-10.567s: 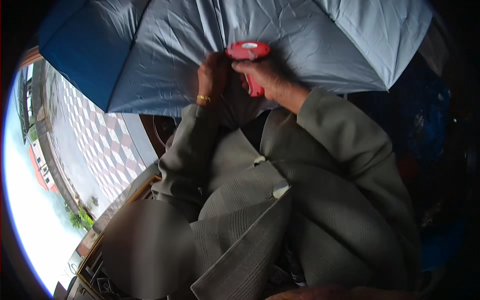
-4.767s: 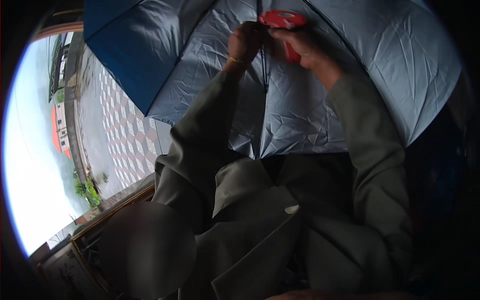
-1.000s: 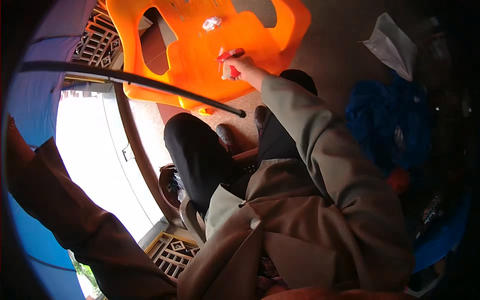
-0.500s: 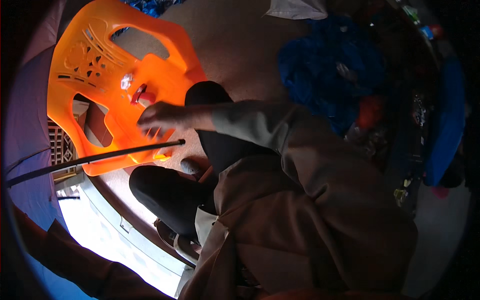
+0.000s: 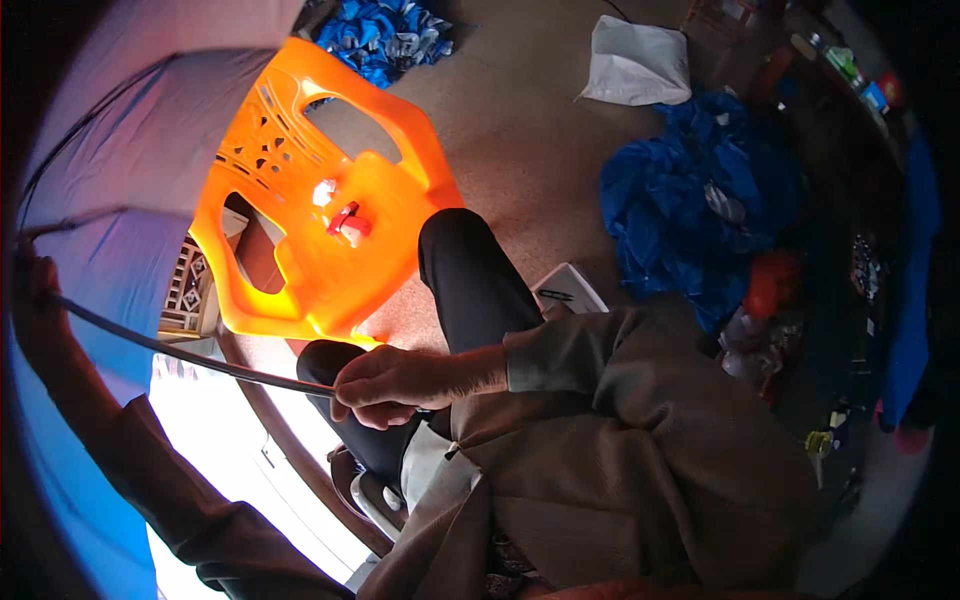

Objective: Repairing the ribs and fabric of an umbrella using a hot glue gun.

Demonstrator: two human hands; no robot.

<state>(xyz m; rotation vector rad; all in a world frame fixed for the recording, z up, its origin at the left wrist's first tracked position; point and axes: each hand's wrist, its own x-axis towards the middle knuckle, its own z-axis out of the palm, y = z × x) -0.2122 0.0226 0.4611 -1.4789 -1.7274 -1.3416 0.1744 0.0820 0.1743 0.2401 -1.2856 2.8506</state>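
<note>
A thin dark rod (image 5: 200, 358), much like an umbrella rib, runs slantwise across the left side. Its near end is pinched between the thumb and fingers of my right hand (image 5: 385, 387), above my knees. Over at the far left rim, my left hand (image 5: 40, 285) is closed around the rod's other end; its fingers are dark and partly hidden. Beside that hand spreads a large blue and pinkish fabric (image 5: 130, 150), with dark ribs or cords along it.
An orange plastic chair (image 5: 385, 215) stands ahead, with a small red-and-white object (image 5: 348, 224) on its seat. Blue plastic sheeting (image 5: 660, 195) lies to the right, below a white bag (image 5: 637, 65). A white tray (image 5: 585, 290) sits beside my knee. More crumpled blue plastic (image 5: 380, 40) lies behind the chair.
My right hand has come back from over the chair and now grips the rod's near end. That end has dropped lower. My left hand has come into view and the fabric covers more of the upper left.
</note>
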